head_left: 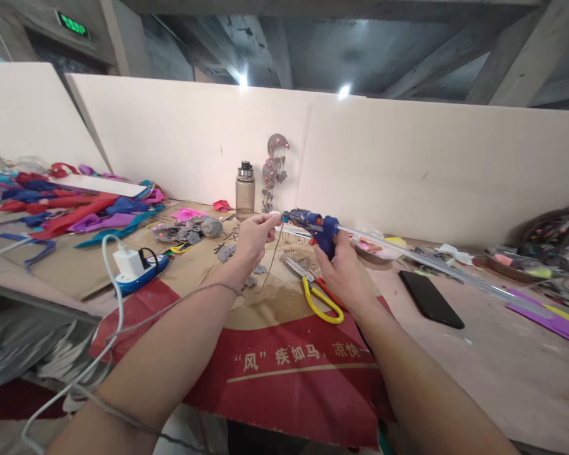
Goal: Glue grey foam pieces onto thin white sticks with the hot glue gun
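Observation:
In my right hand (344, 265) is a blue hot glue gun (313, 222), gripped by its handle, with a long clear glue stick (408, 249) running out of its back to the right. Its nozzle points left at the fingertips of my left hand (258, 237). That hand is pinched closed on grey yarn (275, 249), whose strand hangs down from the fingers. A small whitish bit shows at the fingertips, too small to name. More yarn drapes over my left forearm. Below the glue gun lie scissors (320, 297) with yellow and red handles.
A bottle (245, 193) stands at the back, beside a grey hanging ornament (277, 161) on the white partition (384, 164). Left are a power strip (142, 273), a yarn ball (212, 227) and coloured felt (95, 212). A phone (430, 298) lies right; red-brown paper (303, 385) covers the front.

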Available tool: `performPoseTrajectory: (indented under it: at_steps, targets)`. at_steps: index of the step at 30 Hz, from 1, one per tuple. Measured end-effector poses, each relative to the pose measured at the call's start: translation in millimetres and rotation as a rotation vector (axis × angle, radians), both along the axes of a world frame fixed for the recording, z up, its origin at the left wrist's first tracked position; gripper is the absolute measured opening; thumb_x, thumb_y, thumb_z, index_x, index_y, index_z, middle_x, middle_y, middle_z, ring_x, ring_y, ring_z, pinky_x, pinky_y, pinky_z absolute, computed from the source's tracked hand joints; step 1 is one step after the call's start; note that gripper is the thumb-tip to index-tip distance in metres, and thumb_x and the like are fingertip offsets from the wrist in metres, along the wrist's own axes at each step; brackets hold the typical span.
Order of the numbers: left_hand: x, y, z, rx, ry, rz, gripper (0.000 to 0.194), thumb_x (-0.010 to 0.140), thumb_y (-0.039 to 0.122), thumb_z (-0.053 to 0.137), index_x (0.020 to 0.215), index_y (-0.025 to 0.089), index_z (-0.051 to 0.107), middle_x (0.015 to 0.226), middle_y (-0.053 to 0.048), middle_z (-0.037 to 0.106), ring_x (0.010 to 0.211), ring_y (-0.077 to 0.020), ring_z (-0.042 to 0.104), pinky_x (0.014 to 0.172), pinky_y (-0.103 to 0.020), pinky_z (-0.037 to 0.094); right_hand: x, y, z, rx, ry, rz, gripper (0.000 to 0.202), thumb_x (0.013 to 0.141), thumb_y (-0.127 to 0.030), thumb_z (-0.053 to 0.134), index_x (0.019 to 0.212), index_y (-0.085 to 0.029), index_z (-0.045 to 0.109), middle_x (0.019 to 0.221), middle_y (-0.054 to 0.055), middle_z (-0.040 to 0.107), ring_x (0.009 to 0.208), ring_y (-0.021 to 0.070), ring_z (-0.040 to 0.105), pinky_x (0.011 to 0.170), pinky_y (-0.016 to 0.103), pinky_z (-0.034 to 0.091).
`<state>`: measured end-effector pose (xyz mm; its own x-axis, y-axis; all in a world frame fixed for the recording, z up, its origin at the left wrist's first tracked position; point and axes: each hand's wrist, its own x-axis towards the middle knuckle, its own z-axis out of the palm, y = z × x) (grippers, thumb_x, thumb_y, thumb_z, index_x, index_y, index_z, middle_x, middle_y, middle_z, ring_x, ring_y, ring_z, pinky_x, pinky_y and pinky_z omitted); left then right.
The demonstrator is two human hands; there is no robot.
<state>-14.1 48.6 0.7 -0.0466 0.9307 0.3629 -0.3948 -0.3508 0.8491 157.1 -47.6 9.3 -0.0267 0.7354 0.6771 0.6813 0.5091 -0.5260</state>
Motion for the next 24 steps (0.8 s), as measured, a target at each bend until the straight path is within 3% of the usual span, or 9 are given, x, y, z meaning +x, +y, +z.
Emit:
performPoseTrajectory:
  at_steps: [12,24]
  targets:
    - [-0.8,-1.0,2.2,-0.003,-0.040,-0.016,0.032,0.056,0.035,0.083,0.068,0.010,0.066,0.060,-0.001,0.058,0.044,-0.0021,0.036,0.042,-0.019,0.023,0.2,2.0,-0.7,0.019,0.011,-0.005,0.028,0.087,-0.032,0.047,0.111,-0.018,0.050,0.116,0.016,0.062,0.105,0.0262,0.059,0.092,0.041,0.045]
    - [-1.4,-0.3,1.7,0.011,-0.005,-0.013,0.030,0.058,0.036,0.081,0.067,0.010,0.067,0.060,0.000,0.057,0.045,-0.0024,0.036,0.043,-0.020,0.025,1.5,1.0,-1.0,-0.031,-0.009,-0.035,0.031,0.087,-0.031,0.048,0.116,-0.019,0.048,0.112,0.015,0.063,0.099,0.0264,0.061,0.086,0.040,0.048]
